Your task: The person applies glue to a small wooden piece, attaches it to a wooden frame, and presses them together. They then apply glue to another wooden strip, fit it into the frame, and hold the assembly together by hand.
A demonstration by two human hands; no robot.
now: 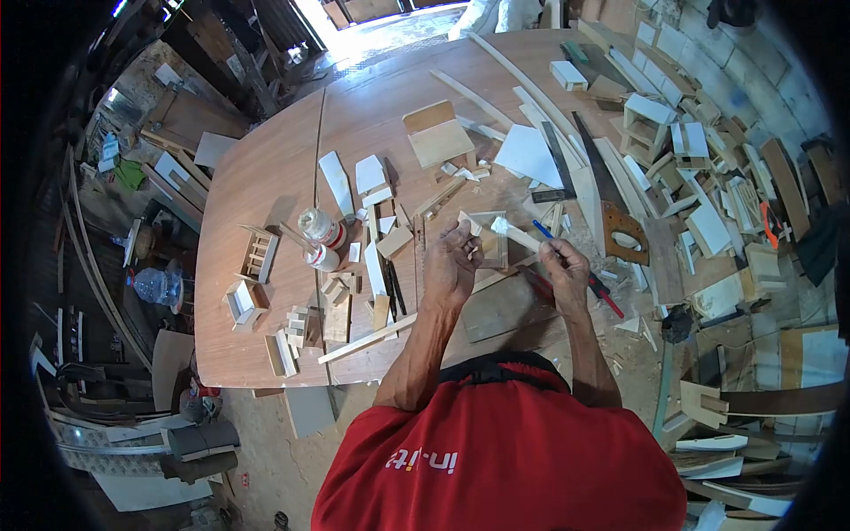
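Spreading the white paste thinly seems wise here, the left hand pinching a small wood piece while the right hand grips the coated stick.

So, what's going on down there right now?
Someone in a red shirt is working at a wooden table. The right hand holds a stick with something white on its tip, close to a small piece of wood pinched in the left hand. Two jars stand off to the left; a saw lies on the right.
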